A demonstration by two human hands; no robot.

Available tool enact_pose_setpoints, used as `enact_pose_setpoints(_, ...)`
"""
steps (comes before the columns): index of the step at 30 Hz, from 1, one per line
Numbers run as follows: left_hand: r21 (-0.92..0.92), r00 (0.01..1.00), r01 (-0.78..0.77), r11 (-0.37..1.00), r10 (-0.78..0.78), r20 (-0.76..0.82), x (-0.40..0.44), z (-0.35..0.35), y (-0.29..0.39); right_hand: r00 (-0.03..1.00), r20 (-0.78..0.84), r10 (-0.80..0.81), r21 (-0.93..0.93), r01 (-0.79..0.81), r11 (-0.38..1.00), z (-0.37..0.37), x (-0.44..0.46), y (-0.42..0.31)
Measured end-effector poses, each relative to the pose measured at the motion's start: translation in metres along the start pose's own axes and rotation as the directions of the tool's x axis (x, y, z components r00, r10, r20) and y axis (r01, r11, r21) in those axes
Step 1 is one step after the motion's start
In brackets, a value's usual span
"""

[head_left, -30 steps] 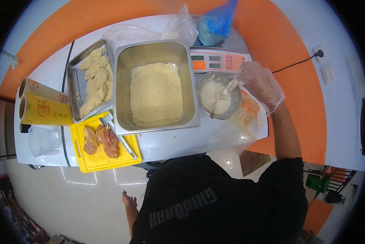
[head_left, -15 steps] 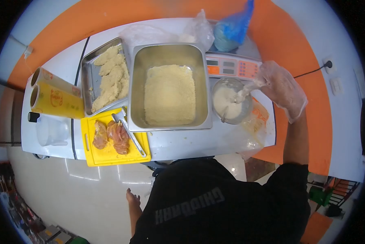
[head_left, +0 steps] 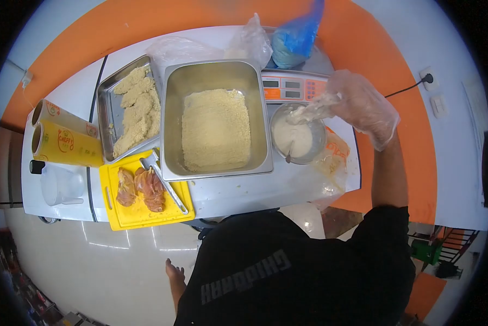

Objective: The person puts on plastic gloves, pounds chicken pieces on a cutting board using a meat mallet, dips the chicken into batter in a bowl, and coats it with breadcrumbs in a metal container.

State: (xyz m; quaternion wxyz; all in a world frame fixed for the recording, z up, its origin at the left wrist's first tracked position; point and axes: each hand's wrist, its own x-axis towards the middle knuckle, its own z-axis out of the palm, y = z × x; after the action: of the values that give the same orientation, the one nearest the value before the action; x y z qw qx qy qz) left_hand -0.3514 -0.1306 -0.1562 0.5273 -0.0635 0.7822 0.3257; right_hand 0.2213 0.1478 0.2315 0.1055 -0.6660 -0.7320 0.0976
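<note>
My right hand (head_left: 361, 108), in a clear plastic glove, is over the bowl of white batter (head_left: 290, 140). Its fingers are pressed together and point down to the left, thickly coated in batter at the bowl's far rim; what they hold, if anything, is hidden by the coating. A thin handle sticks up at the bowl's near side. My left hand (head_left: 174, 270) hangs bare beside my body, below the table edge, fingers apart and holding nothing. Left of the bowl stands a deep steel pan of pale crumbs (head_left: 216, 130).
Raw meat pieces (head_left: 149, 189) and metal tongs (head_left: 165, 183) lie on a yellow cutting board (head_left: 122, 218). Crumbed pieces (head_left: 138, 114) fill a steel tray (head_left: 107, 111). Film rolls (head_left: 67, 142), a clear jug (head_left: 62, 185), a scale (head_left: 293, 87) and a blue bag (head_left: 295, 43) stand around.
My right hand has lifted slightly, its coated fingers rising from the batter towards the bowl's far rim. The whole view has shifted a little left. My left hand still hangs down.
</note>
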Motion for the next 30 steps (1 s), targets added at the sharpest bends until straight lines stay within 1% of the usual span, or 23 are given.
enact_pose_setpoints(2,-0.037,0.999,0.016,0.999,-0.017,-0.032,0.006,0.002,0.001,0.999,-0.04,-0.025,-0.023,0.024,0.999,0.0,0.0,0.005)
enact_pose_setpoints(8,-0.009,1.0,0.014,1.0,-0.014,-0.007,0.006,0.002,-0.001,0.999,-0.047,-0.004,-0.044,0.002,0.999,0.0,0.0,0.004)
enact_pose_setpoints(11,-0.021,0.999,0.034,0.999,-0.034,-0.016,0.005,0.007,0.001,0.999,0.005,0.044,-0.021,-0.044,0.999,-0.001,-0.001,0.007)
enact_pose_setpoints(14,0.014,1.0,0.01,1.0,-0.01,0.003,-0.001,0.007,0.003,0.997,-0.005,0.081,-0.101,-0.081,0.992,0.001,-0.002,0.012)
enact_pose_setpoints(17,0.019,1.0,-0.011,1.0,0.01,0.017,0.0,0.004,0.002,0.993,0.052,0.109,-0.3,-0.088,0.95,0.012,0.004,0.035)
enact_pose_setpoints(20,0.006,1.0,-0.015,1.0,0.015,0.017,0.002,0.002,0.001,0.965,0.126,0.23,-0.351,-0.173,0.92,0.021,0.004,0.034)
enact_pose_setpoints(23,-0.021,0.999,0.014,1.0,-0.015,-0.034,0.009,0.003,-0.001,0.987,-0.015,0.161,-0.324,-0.157,0.933,0.044,0.0,0.063)
enact_pose_setpoints(26,-0.002,1.0,0.004,1.0,-0.004,-0.025,0.012,0.001,-0.003,0.995,0.052,0.091,-0.433,-0.06,0.899,0.044,0.002,0.069)
enact_pose_setpoints(29,-0.032,0.998,0.019,0.999,-0.02,-0.054,0.012,0.003,-0.002,0.981,-0.07,0.181,-0.198,-0.191,0.961,0.037,-0.007,0.059)
enact_pose_setpoints(30,-0.047,0.998,0.025,0.999,-0.027,-0.06,0.015,0.002,-0.002,0.979,-0.04,0.198,-0.237,-0.202,0.95,0.034,-0.006,0.057)
